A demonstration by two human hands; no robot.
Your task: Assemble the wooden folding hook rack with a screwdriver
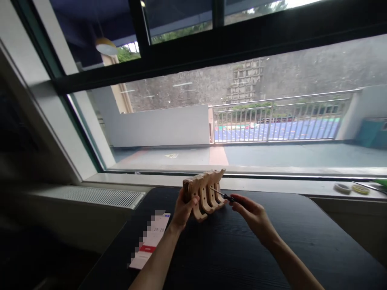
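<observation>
My left hand is closed around the left end of a light wooden rack, its thumb pressed on the front. Several curved hooks with small dark holes run along this piece, and its top edge looks rough. The rack is tilted above the table. My right hand grips the dark handle of a screwdriver. Its thin metal shaft points left, and the tip reaches in among the hooks. Whether the tip sits in a hole or on a screw I cannot tell.
A phone with a lit screen lies on the black table beside my left forearm. Two tape rolls rest on the windowsill at the right. A radiator grille borders the table's left, and a large window stands behind.
</observation>
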